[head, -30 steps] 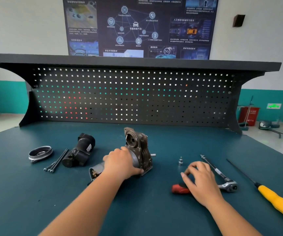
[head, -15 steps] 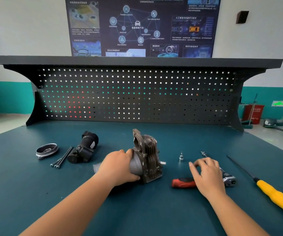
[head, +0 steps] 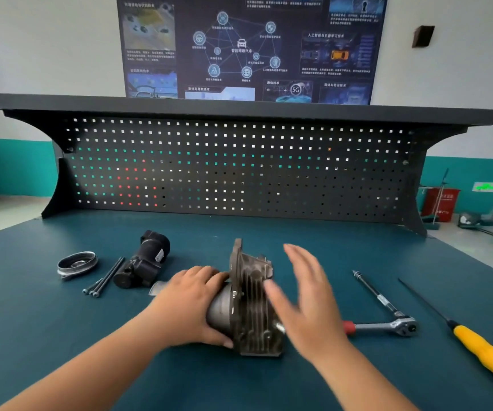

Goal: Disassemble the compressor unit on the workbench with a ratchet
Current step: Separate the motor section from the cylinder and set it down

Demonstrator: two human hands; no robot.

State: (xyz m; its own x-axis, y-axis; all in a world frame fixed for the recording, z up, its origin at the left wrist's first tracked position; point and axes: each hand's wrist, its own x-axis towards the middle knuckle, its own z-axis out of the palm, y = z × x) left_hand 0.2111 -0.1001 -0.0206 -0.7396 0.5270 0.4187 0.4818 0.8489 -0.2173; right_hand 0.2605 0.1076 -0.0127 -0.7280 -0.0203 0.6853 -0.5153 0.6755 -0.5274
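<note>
R hand off ratchet, now open by compressor.

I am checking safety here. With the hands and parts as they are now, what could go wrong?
1. Only the left hand grips the compressor unit, on its rounded body; it may roll or tip.
2. The right hand, open and blurred, is close to the metal fins; fingers could strike them.
3. The ratchet lies beside the right forearm, which could knock it.

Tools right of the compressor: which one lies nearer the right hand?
The red-handled ratchet, its red grip partly hidden behind the right hand; the yellow-handled screwdriver lies farther right.
</note>
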